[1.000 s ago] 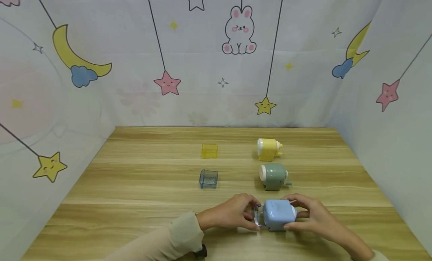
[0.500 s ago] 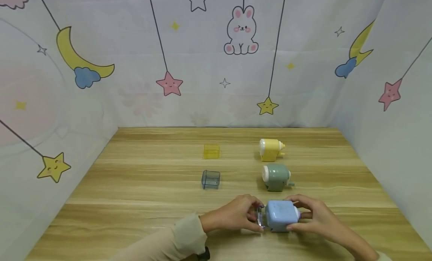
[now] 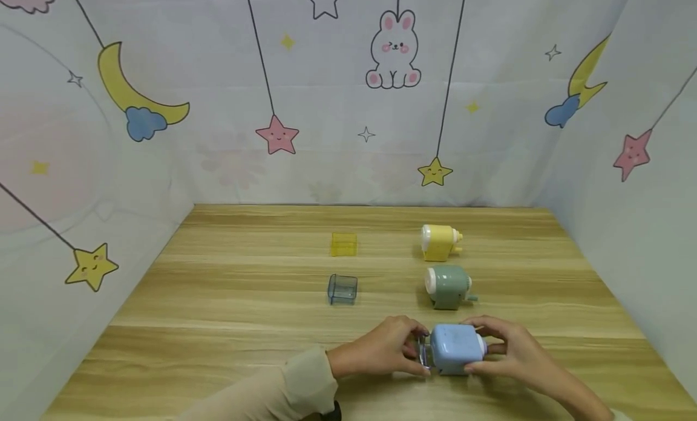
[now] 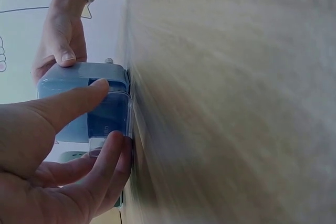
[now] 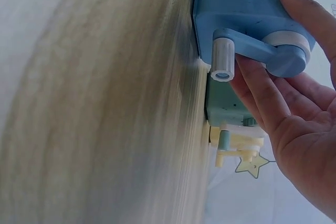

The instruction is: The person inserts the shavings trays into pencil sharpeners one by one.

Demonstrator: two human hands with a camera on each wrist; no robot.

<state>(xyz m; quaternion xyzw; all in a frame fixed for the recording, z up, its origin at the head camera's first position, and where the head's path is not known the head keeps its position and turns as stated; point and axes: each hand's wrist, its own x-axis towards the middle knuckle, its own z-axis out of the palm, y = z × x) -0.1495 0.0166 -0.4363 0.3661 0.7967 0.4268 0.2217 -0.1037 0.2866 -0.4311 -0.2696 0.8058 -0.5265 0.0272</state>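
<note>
- Now the left hand (image 3: pixel 381 348) pinches a clear drawer (image 3: pixel 423 353) between thumb and fingers — right at the mouth of the blue sharpener (image 3: pixel 458 348).
- Across from it, the right hand (image 3: pixel 514 351) grips that sharpener's crank end.
- Blue sharpener standing on the wooden table (image 3: pixel 218 348), near side.
- Behind it — green sharpener (image 3: pixel 449 286), then yellow sharpener (image 3: pixel 437 244).
- Off left, a smoky drawer (image 3: pixel 343 289) and a yellow drawer (image 3: pixel 343 244).

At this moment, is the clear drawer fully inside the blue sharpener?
No, partly out: the clear drawer protrudes from the blue sharpener, its end pinched by the left hand.
</note>
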